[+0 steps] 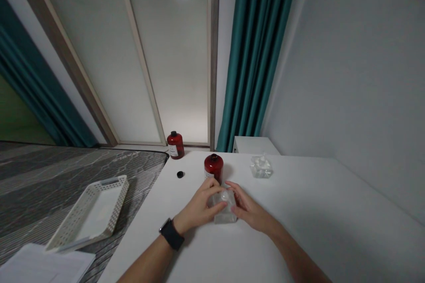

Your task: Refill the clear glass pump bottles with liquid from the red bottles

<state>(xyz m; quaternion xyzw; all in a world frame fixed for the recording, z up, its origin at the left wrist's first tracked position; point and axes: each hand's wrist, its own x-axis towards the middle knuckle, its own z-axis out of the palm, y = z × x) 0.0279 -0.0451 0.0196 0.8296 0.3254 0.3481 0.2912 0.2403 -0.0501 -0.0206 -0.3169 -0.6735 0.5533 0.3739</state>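
Observation:
A clear, square-based container (225, 218) stands on the white table, partly covered by my fingers. My left hand (206, 203), with a dark watch on its wrist, is curled round its upper left side. On the other side, my right hand (248, 208) is closed on its right edge, thumb toward me. Just behind the hands stands a dark red bottle (213, 166) with its neck uncapped and its label partly hidden. A loose black cap (179, 174) lies on the table to the left.
A second red bottle (175, 146), capped in black, stands at the table's back left corner. A clear faceted object (261, 167) sits at the back right. Left of the table (299, 230), a white perforated basket (118, 203) and some white paper (43, 265) lie on a grey patterned surface.

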